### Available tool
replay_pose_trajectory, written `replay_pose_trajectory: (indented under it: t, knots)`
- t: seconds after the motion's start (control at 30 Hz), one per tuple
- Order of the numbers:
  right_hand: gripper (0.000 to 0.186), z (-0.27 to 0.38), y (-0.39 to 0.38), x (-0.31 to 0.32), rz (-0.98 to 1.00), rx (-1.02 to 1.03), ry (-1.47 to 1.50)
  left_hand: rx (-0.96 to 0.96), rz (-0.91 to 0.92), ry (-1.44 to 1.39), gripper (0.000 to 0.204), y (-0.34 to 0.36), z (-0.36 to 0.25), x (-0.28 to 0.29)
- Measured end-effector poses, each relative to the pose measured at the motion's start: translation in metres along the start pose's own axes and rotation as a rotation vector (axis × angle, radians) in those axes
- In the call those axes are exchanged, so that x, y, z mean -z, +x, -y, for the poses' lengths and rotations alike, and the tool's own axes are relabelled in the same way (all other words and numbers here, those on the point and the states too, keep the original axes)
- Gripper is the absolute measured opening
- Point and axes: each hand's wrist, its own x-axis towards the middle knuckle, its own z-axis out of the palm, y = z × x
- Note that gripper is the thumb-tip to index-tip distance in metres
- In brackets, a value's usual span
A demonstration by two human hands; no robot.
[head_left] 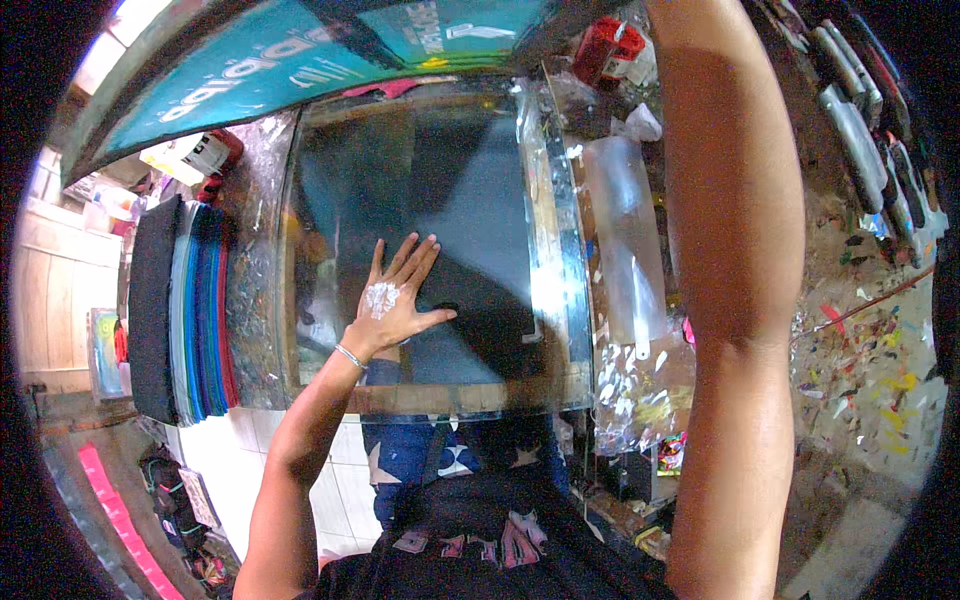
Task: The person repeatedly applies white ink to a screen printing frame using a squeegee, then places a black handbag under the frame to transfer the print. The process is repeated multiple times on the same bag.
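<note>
My left hand (398, 290) lies flat with its fingers spread on the black fabric (475, 280) over the glass-topped board (350, 400). White paint-like smears cover its back, and a thin bracelet (350, 356) circles the wrist. My right forearm (735, 200) stretches up past the top edge, so the right hand is out of sight, and whatever it touches cannot be seen. Beyond the board, a teal screen-printing frame (240, 90) stands tilted up with pale lettering on it.
A stack of folded cloths (205, 310) in dark, blue and red stands on the left. Paint tubs sit at the upper left (205, 155) and upper right (610, 55). Right of the glass lies a long translucent sheet (622, 235); squeegee-like tools (855, 145) line the far right of the paint-spattered surface.
</note>
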Motion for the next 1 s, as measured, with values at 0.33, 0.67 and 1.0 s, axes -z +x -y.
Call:
replay_pose_trajectory:
  t: [0.33, 0.67, 1.0]
  knots:
    - [0.055, 0.061, -0.132, -0.039, -0.037, -0.041, -0.259, 0.411, -0.306, 0.206, 0.068, 0.013, -0.004, 0.297]
    - [0.039, 0.059, -0.249, -0.174, 0.503, -0.129, 0.066, 0.107, -0.054, -0.121, 0.046, -0.098, -0.020, 0.088]
    - [0.019, 0.057, -0.255, -0.173, 0.629, -0.179, 0.250, 0.148, 0.039, -0.148, 0.045, -0.102, -0.019, 0.069]
